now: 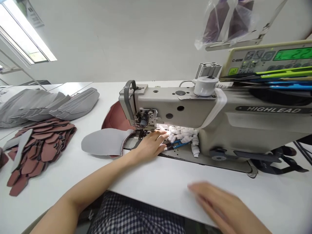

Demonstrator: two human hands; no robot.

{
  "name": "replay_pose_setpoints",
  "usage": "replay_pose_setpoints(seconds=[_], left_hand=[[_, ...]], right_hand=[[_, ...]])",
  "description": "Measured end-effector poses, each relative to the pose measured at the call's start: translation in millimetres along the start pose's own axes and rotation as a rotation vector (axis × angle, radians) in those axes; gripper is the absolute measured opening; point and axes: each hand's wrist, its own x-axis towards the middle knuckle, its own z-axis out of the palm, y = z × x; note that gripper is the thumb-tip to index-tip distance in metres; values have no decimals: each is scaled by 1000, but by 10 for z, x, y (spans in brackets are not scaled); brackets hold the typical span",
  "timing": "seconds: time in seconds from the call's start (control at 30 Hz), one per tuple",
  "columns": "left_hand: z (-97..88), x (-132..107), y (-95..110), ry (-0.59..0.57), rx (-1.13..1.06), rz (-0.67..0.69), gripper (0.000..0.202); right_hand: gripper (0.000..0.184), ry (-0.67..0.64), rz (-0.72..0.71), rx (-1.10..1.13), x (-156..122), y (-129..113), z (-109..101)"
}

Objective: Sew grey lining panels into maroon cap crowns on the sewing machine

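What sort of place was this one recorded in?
Probably a sewing workshop or factory line: an industrial Highlead sewing machine on a white worktable, a heap of reddish-brown cut pieces, and stacked grey pieces beside it.

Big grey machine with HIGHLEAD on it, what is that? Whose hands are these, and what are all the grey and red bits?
It is a sewing machine on a white table. The picture comes from a camera worn on a person's head, looking down, so both hands are that person's own. The left hand lies flat beside the needle, next to a grey fabric piece that reaches under it. The right hand is blurred, open above the table's near edge, holding nothing. On the left lie a pile of reddish-brown cut pieces and, behind it, a stack of grey pieces. Under the machine's arm sit small white rolls and a blue-handled tool. The box with the green screen, top right, is its control panel.
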Motion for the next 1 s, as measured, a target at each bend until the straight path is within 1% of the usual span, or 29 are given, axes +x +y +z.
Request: replay_pose_setpoints(seconds=[0.03, 0.07, 0.1, 0.13, 0.2, 0.27, 0.37, 0.43, 0.47, 0.53, 0.6, 0.63, 0.67, 0.7, 0.77, 0.83, 0.87, 0.93, 1.0], left_hand=[[-35, -79, -4, -3, -17, -20, 37], [-65, -149, -6, -11, -31, -41, 38], [-90, -206, -10, -26, -46, -58, 39], [-107, -249, -16, -41, -60, -68, 40], [-117, -290, -34, -64, -99, -67, 40], [-100, -280, -56, -52, -135, -62, 34], [-63, -220, -86, -32, -194, -62, 24], [-44, -172, -96, -39, -224, -65, 23], [-35, -144, -94, -54, -225, -65, 23], [-11, -64, -73, -99, -191, -73, 23], [26, 55, -32, -168, -126, -78, 24], [45, 123, -8, -201, -88, -79, 27], [61, 188, 15, -230, -52, -82, 29], [69, 242, 33, -251, -26, -86, 31], [46, 285, 45, -269, -36, -94, 27], [-43, 211, 22, -242, -147, -113, 20], [-110, 130, 2, -211, -235, -134, 19], [-272, -94, -35, -128, -447, -233, 21], [-430, -348, -46, -48, -698, -402, 25]], right_hand=[[36, 59, -123, -194, 300, -20, -1], [42, 134, -189, -425, 589, -36, -2], [46, 148, -214, -626, 851, -51, -4], [48, 136, -237, -749, 1075, -65, -8], [40, 97, -267, -854, 1384, -88, -26], [32, 49, -331, -839, 1519, -92, -54], [26, 1, -431, -813, 1503, -76, -105], [25, 1, -460, -798, 1421, -85, -146], [24, 23, -471, -789, 1374, -102, -169], [22, 133, -513, -759, 1292, -147, -215], [16, 307, -548, -733, 1243, -176, -241], [13, 394, -533, -741, 1233, -176, -239], [12, 452, -484, -768, 1230, -166, -226], [13, 476, -405, -807, 1229, -152, -204], [17, 479, -226, -867, 1218, -133, -150], [20, 480, -104, -869, 1167, -156, -111], [20, 501, -78, -856, 1122, -180, -104], [21, 530, -86, -841, 1000, -221, -106], [22, 509, -154, -884, 863, -212, -104]])
